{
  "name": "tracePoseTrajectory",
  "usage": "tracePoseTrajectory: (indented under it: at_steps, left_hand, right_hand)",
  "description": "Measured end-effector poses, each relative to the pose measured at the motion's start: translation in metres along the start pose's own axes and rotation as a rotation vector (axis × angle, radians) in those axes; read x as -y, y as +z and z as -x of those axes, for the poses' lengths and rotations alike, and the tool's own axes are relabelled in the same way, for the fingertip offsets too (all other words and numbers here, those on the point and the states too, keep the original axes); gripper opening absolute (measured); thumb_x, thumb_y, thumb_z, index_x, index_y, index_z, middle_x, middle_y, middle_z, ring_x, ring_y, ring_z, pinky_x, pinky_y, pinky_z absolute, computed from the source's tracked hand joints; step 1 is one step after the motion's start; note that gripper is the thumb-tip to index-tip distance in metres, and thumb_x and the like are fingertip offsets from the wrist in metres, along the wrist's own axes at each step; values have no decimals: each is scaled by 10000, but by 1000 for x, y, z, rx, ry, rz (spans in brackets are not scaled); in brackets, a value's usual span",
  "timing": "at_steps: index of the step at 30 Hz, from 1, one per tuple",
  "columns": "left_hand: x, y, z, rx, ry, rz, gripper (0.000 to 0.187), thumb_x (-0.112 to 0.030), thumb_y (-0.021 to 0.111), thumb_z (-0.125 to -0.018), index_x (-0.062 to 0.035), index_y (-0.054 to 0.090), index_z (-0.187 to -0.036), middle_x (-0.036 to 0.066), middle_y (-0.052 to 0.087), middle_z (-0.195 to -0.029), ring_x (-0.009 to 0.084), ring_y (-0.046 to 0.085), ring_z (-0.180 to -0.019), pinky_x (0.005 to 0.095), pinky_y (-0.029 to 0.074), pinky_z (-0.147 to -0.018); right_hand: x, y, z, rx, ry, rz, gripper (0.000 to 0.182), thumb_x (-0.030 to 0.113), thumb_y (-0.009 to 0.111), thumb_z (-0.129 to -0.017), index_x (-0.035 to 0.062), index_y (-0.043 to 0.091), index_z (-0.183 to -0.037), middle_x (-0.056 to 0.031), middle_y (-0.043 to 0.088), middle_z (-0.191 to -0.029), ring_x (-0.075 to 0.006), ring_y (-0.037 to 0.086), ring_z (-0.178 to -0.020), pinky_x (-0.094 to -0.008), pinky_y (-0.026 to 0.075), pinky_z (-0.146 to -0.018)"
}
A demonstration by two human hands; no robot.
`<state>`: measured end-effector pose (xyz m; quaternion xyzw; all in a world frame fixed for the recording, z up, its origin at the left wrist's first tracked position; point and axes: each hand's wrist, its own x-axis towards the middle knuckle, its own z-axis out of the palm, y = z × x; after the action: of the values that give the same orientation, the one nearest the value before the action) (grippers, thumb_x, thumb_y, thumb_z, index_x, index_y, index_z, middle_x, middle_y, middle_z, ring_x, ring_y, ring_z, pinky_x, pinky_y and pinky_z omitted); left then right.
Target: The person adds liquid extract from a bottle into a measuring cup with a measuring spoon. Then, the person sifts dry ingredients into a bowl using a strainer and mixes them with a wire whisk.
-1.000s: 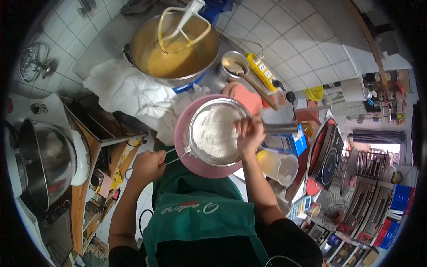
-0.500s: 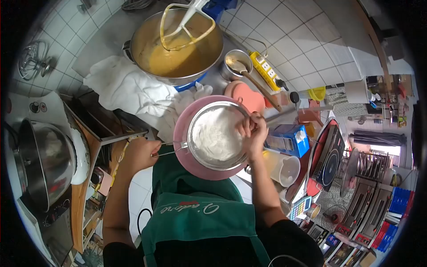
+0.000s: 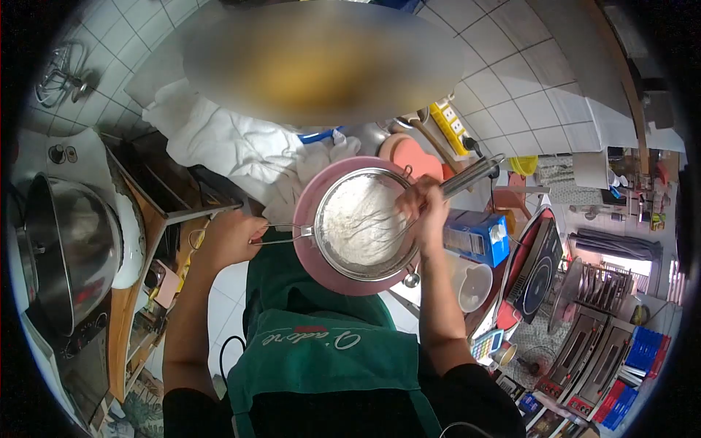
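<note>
My left hand [image 3: 232, 237] is closed around the wire handle of a round metal sieve [image 3: 319, 252]. White powder, looking like flour, [image 3: 350, 208] covers much of its mesh. Beneath the sieve is a pink bowl [image 3: 330, 283], in front of my green apron. In my right hand [image 3: 425, 206] is a balloon whisk [image 3: 473, 177], its steel handle pointing up and right. The whisk's wires lie in the powder and are smeared by motion.
White cloths [image 3: 230, 142] lie beyond the bowl. A blur covers the top, showing only yellowish colour. On the right are a blue carton [image 3: 478, 237], a clear plastic jug [image 3: 473, 285], a yellow power strip [image 3: 447, 128] and a cooktop [image 3: 537, 274]. A steel bowl [image 3: 84, 248] sits left.
The whisk handle has swung to point further up and away, and its wires now show in the powder. The mixer bowl and beater area at the top has become blurred.
</note>
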<state>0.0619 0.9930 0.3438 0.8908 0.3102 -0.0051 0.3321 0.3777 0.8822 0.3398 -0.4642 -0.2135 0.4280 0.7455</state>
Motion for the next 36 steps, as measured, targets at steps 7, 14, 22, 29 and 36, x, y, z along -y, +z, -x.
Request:
tracePoseTrajectory:
  at_steps: [7,14,22,29,36]
  left_hand:
    - [10,4,0,-12,38,-23,125,-97,640,-599,-72,526,-643,128,565,-601,347,584,-629,442,437,-567]
    - [8,3,-12,35,7,-3,131,-103,648,-596,-80,526,-636,125,559,-591,341,583,-624,445,442,-571]
    - [7,-1,-9,64,36,-26,134,-99,641,-599,-82,511,-627,125,559,-597,346,582,-621,451,439,-568]
    - [15,-5,-6,82,22,12,140,-86,637,-606,-84,501,-638,121,545,-592,342,575,-634,454,429,-561]
    - [17,-14,-11,19,37,-81,136,-88,643,-618,-82,511,-650,127,550,-616,347,568,-645,460,437,-563]
  right_hand:
    - [5,-2,5,-36,-10,160,236,141,462,-869,62,418,-651,-27,333,-457,-135,331,-380,-312,405,-464]
    - [12,0,0,-154,142,232,228,199,447,-873,102,454,-666,-4,277,-428,-142,290,-360,-326,329,-434]
    - [12,-7,-5,-125,7,384,203,131,430,-868,62,422,-677,-32,326,-449,-155,368,-394,-309,412,-481]
    - [10,0,-5,127,19,296,277,203,470,-876,97,359,-646,-17,325,-469,-141,305,-372,-314,380,-446]
    - [5,18,-10,-54,135,281,174,142,502,-848,72,417,-712,-21,324,-496,-156,340,-376,-316,392,-433]
